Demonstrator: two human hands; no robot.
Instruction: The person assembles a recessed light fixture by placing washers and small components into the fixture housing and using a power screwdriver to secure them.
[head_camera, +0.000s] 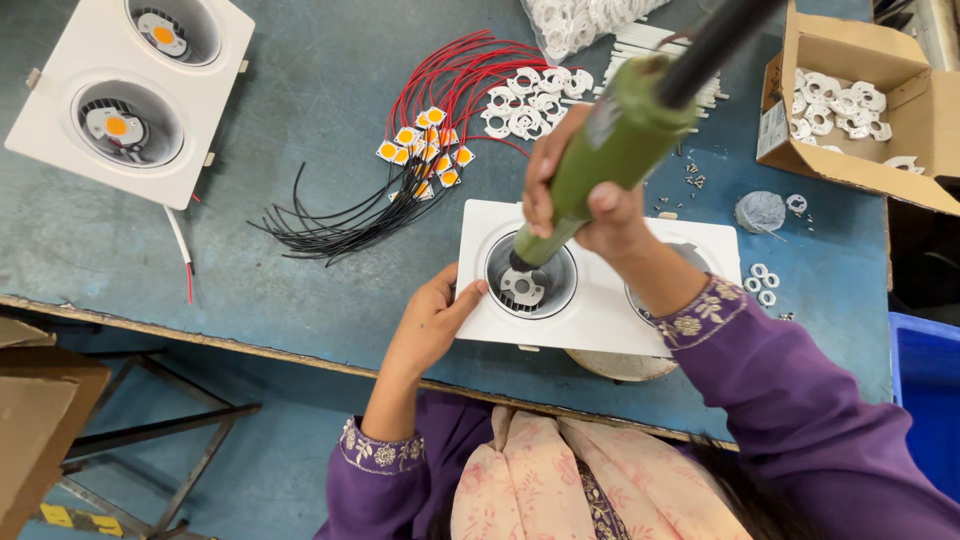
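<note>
Your right hand (585, 195) is closed tight around the green electric screwdriver (610, 150), whose tip points down into the left recess of the white twin light housing (600, 275) lying near the desk's (300, 150) front edge. Your left hand (430, 320) lies open with fingers spread against the housing's left edge at 9 o'clock, gripping nothing. Inside that recess sits a white holder ring (522, 287), just under the tip.

At 11 o'clock from the housing a bundle of small LED chips with red and black wires (425, 150) fans across the desk, close to the housing's corner. A finished twin housing (130, 90) lies well apart at 10 o'clock. Loose white rings (530, 105) lie at 12 o'clock, behind the screwdriver body, which hides part of them. At 2 o'clock an open cardboard box (860, 100) holds more rings; a few small washers (762, 283) lie just beside the housing at 3 o'clock.
</note>
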